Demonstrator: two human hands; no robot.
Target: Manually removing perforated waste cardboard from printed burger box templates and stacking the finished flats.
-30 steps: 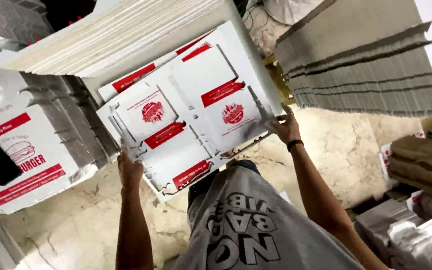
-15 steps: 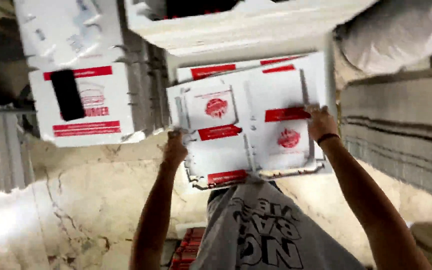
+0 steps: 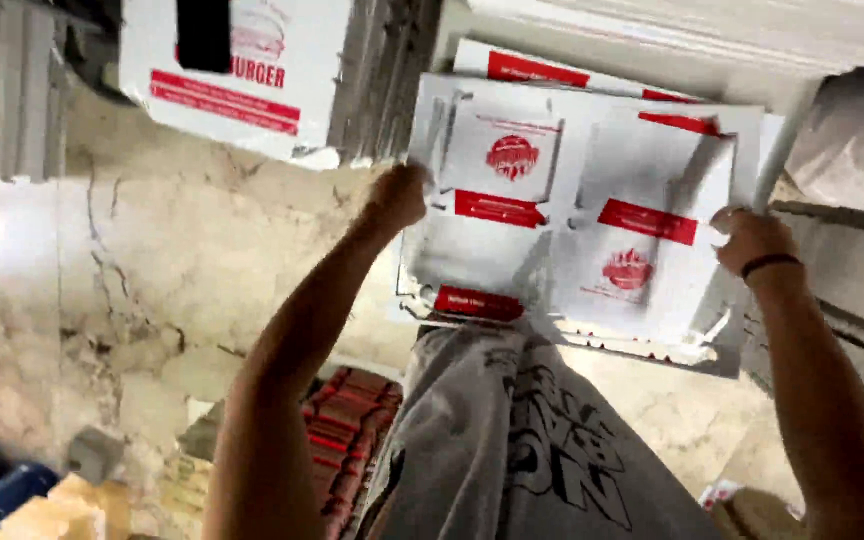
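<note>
Flat white cardboard sheets [image 3: 592, 210] with red labels, tilted, gripped at both edges.

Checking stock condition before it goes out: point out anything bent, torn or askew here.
The flat white-and-red carton blanks, held by the left hand and right hand, sit fanned and unevenly stacked, edges misaligned. Their bottom edge looks ragged near the right corner, though blur prevents confirming a tear. Nothing else stands out.

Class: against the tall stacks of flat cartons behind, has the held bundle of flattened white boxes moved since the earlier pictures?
Cannot tell: the head camera swung. The bundle sits between both hands.
</note>
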